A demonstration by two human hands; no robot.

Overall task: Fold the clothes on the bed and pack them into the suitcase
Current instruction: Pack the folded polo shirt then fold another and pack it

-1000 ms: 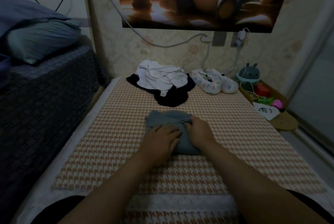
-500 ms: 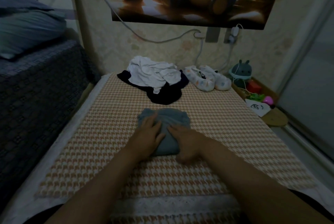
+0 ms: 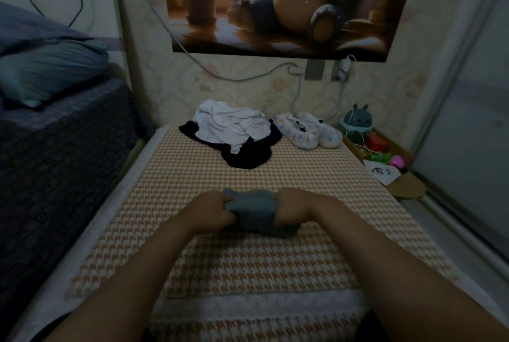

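**A:** Where is the piece being folded?

**B:** The small grey-blue folded cloth bundle (image 3: 254, 212) is mid-bed, held between both hands low over the orange-and-white houndstooth bed cover (image 3: 303, 264). I cannot tell whether it touches the cover.

**A:** And the fingers?

**B:** The left hand (image 3: 213, 210), at the bundle's nine o'clock, has its fingers curled into the cloth, grasping that end. The right hand (image 3: 293, 206), at three o'clock, clasps the other end, with its fingertips hidden behind the fabric.

**A:** What else is on the bed?

**B:** At twelve o'clock from the bundle, well apart, a crumpled white garment (image 3: 228, 126) lies on a black garment (image 3: 248, 158). At one o'clock, just beside that heap, a pair of pale patterned soft shoes (image 3: 309, 133) sits side by side, touching. Further out at two o'clock, off the bed, is a round grey-green eared toy (image 3: 358, 121).
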